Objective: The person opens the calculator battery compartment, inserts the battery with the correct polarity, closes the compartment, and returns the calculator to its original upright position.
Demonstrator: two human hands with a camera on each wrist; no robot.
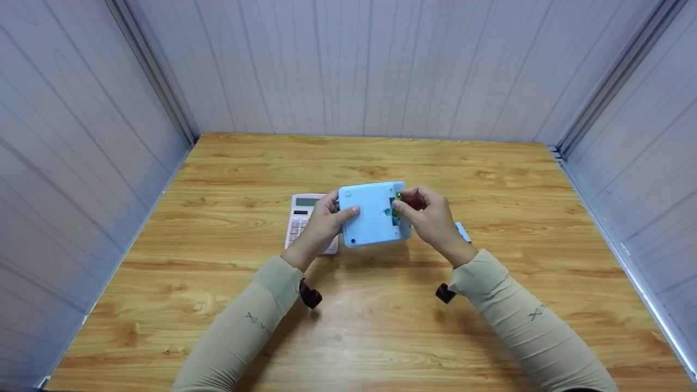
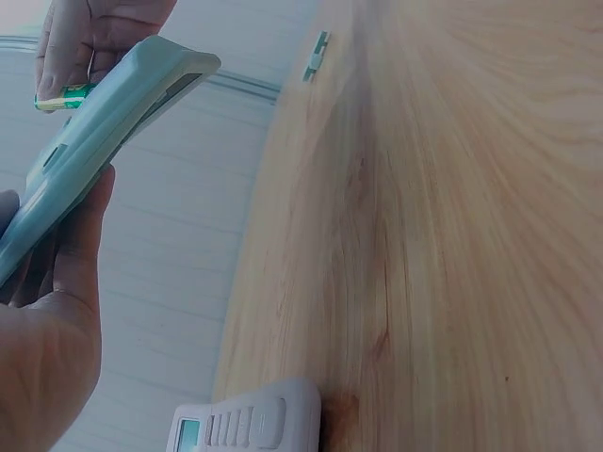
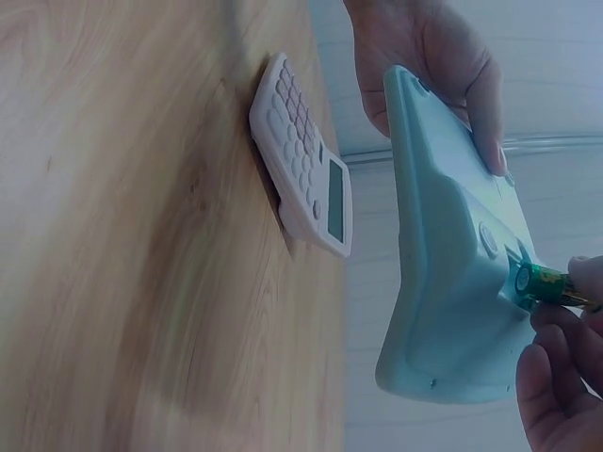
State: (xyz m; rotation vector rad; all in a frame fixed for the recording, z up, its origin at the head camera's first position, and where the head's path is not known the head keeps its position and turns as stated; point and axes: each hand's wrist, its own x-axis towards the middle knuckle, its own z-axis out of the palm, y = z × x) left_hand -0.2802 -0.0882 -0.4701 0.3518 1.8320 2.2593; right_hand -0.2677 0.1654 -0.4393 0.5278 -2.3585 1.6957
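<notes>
A light blue calculator (image 1: 371,215) is held up off the table with its back toward the head camera. My left hand (image 1: 321,223) grips its left side, the thumb lying across the back. On the right of that back is an uncovered battery compartment (image 1: 396,220). My right hand (image 1: 432,218) pinches a green battery (image 3: 545,282) between thumb and fingers, one end of it at the compartment opening. In the left wrist view the battery (image 2: 64,98) sticks out tilted above the calculator's back.
A pink calculator (image 1: 298,220) lies face up on the wooden table (image 1: 381,337), partly behind my left hand. The small blue battery cover (image 1: 463,232) rests on the table beyond my right wrist. Pale panelled walls (image 1: 348,65) enclose the table's back and sides.
</notes>
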